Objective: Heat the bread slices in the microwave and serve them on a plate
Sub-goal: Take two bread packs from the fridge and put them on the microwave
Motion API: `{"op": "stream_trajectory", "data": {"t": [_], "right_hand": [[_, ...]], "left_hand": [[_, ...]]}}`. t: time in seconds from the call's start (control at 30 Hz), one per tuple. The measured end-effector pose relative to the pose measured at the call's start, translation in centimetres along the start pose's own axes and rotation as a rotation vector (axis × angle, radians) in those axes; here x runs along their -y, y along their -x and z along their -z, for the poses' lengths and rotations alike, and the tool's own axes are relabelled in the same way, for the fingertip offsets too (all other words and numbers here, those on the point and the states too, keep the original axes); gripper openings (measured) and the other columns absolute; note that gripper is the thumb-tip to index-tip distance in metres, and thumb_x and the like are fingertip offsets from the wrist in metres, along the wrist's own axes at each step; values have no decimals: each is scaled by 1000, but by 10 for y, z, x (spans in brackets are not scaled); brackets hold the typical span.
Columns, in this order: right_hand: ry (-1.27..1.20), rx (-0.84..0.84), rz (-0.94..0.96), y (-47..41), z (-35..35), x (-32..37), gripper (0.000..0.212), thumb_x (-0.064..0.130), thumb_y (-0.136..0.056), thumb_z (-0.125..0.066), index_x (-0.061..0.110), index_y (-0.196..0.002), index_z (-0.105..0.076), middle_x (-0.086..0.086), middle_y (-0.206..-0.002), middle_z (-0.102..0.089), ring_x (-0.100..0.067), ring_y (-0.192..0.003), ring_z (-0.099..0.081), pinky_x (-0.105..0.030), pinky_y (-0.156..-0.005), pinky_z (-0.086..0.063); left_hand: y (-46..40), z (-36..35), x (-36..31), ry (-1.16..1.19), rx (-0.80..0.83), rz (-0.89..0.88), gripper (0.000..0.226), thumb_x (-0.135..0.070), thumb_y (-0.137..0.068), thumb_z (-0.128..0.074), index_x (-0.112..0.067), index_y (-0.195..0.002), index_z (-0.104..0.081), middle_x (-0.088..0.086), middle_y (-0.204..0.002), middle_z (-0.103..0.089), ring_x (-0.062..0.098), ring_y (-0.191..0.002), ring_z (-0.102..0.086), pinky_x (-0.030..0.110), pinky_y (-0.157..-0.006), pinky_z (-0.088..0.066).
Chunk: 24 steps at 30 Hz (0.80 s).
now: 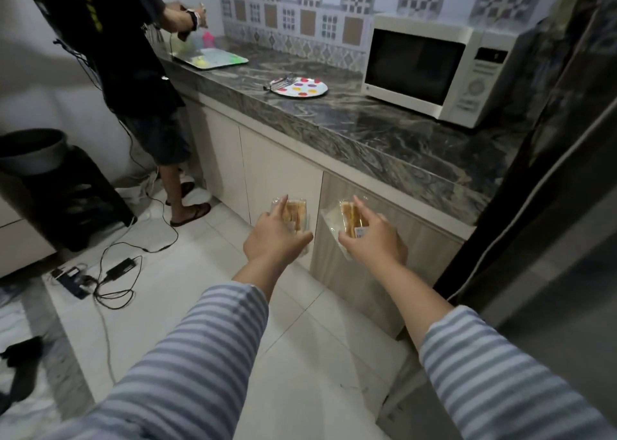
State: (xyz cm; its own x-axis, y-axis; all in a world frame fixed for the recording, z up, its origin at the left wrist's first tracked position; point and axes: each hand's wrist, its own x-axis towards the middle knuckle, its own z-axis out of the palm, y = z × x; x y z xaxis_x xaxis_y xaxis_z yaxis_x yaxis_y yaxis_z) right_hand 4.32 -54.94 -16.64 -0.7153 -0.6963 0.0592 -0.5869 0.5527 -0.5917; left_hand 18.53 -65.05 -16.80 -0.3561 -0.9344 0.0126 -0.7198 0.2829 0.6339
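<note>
My left hand (275,237) grips a clear plastic pack of bread slices (295,211), held out over the floor in front of the cabinets. My right hand (374,239) grips a second wrapped bread pack (350,219) with a small label on it. Both packs hang below counter height. A white microwave (430,67) stands shut at the right end of the dark marble counter (367,129). To its left lies a white plate with coloured dots (305,87), with metal tongs (278,82) resting on its left edge.
Another person (133,55) stands at the counter's far left over a tray (213,59). Cables and a power strip (100,276) lie on the tiled floor. A dark stand with a basin (43,179) is at left. A dark fridge door (551,206) fills the right side.
</note>
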Motion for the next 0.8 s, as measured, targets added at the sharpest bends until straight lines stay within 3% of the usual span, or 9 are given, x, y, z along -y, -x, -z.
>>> {"op": "stream_trajectory", "data": {"t": [0.13,0.33,0.43,0.57,0.8], "right_hand": [[24,-10,20,-71,-8,16,73,48,-77,-63,55,-141,-28,3,-130,-51,-21,-117,-53,-38,-93,-47],[18,-73,14,-157,-19,35,74,46,-77,-65,55,-140,-27,1,-126,-53,-20,-107,-57,-39,-85,-51],[-43,-168,9,-212,-27,50,77,50,-74,-65,57,-139,-25,-1,-123,-54,-21,-106,-57,-43,-84,-53],[-52,-284,-43,-283,-22,70,74,45,-78,-67,51,-142,-29,-3,-123,-54,-23,-109,-55,-32,-82,-46],[-66,-494,-159,-376,4,90,73,45,-79,-67,53,-142,-30,1,-126,-54,-23,-111,-56,-33,-77,-47]], "left_hand": [[-67,-4,-14,14,-25,-12,85,-49,-71,-64,-47,-145,-23,-3,-135,-52,23,-114,-55,39,-84,-52],[-156,-11,-30,45,-27,-65,84,-48,-69,-63,-49,-144,-24,-3,-127,-56,22,-105,-58,39,-81,-54],[-221,-13,-45,62,-29,-119,83,-48,-70,-62,-51,-143,-24,-4,-125,-58,21,-105,-59,38,-81,-54],[-305,-4,-78,74,-29,-245,83,-50,-71,-65,-52,-143,-23,-3,-130,-55,22,-107,-58,37,-79,-54],[-425,-4,-143,80,49,-434,84,-49,-74,-65,-48,-145,-20,-2,-138,-49,25,-117,-55,38,-84,-49]]}}
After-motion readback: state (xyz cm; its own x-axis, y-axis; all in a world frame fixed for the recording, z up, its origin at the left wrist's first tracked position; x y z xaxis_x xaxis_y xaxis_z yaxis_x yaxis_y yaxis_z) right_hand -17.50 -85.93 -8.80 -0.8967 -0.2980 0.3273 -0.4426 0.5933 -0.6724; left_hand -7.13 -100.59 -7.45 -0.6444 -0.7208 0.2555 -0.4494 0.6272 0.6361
